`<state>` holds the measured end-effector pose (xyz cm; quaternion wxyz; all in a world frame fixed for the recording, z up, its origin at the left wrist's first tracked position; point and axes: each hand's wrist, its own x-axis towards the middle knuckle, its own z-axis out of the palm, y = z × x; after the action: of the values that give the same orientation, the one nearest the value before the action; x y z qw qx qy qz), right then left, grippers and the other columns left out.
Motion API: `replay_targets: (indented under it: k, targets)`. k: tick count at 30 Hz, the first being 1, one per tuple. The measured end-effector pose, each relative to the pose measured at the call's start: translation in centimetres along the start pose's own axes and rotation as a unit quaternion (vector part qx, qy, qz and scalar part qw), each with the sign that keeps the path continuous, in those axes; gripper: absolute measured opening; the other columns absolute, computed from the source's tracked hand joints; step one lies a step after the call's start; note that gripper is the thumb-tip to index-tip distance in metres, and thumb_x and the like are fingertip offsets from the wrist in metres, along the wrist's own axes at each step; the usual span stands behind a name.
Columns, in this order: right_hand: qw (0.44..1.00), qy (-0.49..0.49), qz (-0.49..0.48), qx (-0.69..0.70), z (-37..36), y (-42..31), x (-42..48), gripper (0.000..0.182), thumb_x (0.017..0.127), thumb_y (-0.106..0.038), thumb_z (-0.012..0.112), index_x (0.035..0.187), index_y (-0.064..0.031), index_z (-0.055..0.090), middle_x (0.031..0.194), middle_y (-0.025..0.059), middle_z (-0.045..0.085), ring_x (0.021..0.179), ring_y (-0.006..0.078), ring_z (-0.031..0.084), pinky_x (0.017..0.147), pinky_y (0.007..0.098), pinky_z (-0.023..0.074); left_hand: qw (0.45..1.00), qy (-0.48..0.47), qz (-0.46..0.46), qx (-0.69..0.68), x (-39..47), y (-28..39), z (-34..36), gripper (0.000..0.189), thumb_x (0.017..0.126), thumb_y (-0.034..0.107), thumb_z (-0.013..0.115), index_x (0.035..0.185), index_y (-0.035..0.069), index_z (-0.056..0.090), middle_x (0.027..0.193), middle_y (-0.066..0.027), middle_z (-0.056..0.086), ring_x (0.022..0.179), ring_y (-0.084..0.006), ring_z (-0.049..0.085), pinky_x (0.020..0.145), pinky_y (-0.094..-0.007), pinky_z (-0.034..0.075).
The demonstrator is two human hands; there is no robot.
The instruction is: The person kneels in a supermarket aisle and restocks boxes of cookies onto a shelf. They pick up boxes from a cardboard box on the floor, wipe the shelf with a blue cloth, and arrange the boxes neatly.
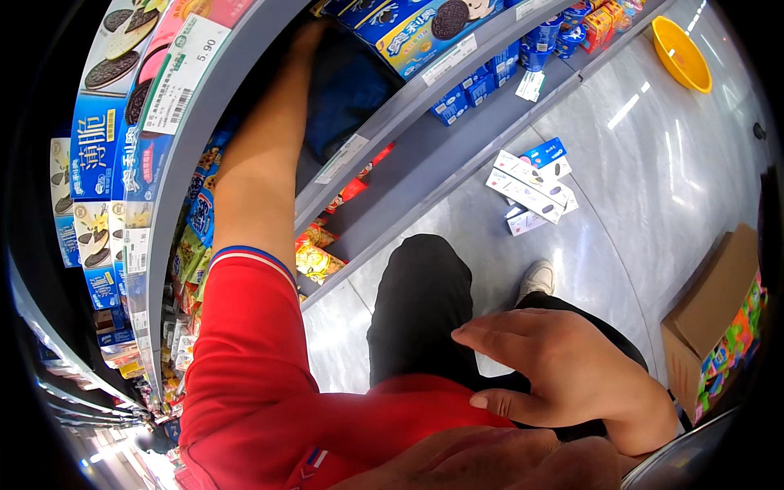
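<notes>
My left arm reaches deep into a dark gap on a grey store shelf (245,79). My left hand (309,33) is mostly lost in shadow at the back, so its fingers and anything in them cannot be made out. Blue Oreo cookie boxes (422,37) stand just right of that gap. My right hand (551,361) hangs over my right thigh, fingers spread and nothing in it. On the floor beyond my knees lies a loose pile of white and blue Oreo boxes (530,184).
A yellow plastic basin (681,54) rests on the floor at top right. An open cardboard carton (710,294) with colourful packets stands at the right. Snack bags (317,252) and small blue boxes (479,89) sit on the bottom shelf; thin cookie boxes (95,153) line the upper left shelf.
</notes>
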<state>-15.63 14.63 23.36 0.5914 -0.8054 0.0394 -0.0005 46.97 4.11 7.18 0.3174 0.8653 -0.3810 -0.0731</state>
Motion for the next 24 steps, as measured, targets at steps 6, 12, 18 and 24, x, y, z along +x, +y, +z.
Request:
replay_targets:
  k: [6, 12, 18, 24]
  targets:
    - [0.999, -0.021, -0.025, 0.0, 0.1, 0.1, -0.2, 0.054, 0.082, -0.027, 0.077, 0.125, 0.0018, 0.062, 0.121, 0.0178, 0.067, 0.096, 0.0329, 0.068, 0.082, 0.0384, 0.0551, 0.994, 0.038, -0.022, 0.097, 1.0, 2.1, 1.4, 0.065, 0.08, 0.034, 0.081, 0.132, 0.001, 0.06, 0.128, -0.0161, 0.063, 0.12, -0.0282, 0.056, 0.104, -0.0398, 0.042]
    - [0.998, -0.04, -0.046, -0.015, -0.2, -0.9, 0.5, 0.055, 0.083, -0.03, 0.076, 0.125, 0.002, 0.062, 0.121, 0.0177, 0.067, 0.095, 0.0326, 0.068, 0.081, 0.0379, 0.0551, 0.984, 0.11, -0.122, -0.064, -1.8, 1.3, 0.2, 0.061, 0.079, 0.035, 0.081, 0.127, 0.001, 0.064, 0.124, -0.0157, 0.066, 0.114, -0.028, 0.06, 0.1, -0.0399, 0.045]
    - [0.999, -0.021, -0.032, -0.02, 0.6, -0.6, 0.5, 0.053, 0.084, -0.03, 0.076, 0.124, 0.0024, 0.063, 0.121, 0.0165, 0.067, 0.094, 0.0319, 0.068, 0.081, 0.0381, 0.0553, 0.939, 0.255, 0.118, -0.199, -4.3, 0.0, -2.5, 0.061, 0.072, 0.019, 0.088, 0.124, 0.0, 0.064, 0.123, -0.0148, 0.066, 0.116, -0.0284, 0.06, 0.1, -0.0349, 0.047]
    - [0.999, -0.022, -0.02, -0.029, 1.1, -1.1, 1.4, 0.05, 0.088, -0.03, 0.07, 0.122, 0.0064, 0.062, 0.119, 0.0209, 0.067, 0.097, 0.036, 0.067, 0.083, 0.0403, 0.0554, 0.888, 0.336, 0.231, -0.215, -8.1, 1.7, -3.6, 0.058, 0.071, 0.006, 0.088, 0.123, -0.002, 0.063, 0.116, -0.0151, 0.068, 0.111, -0.0276, 0.062, 0.094, -0.035, 0.051]
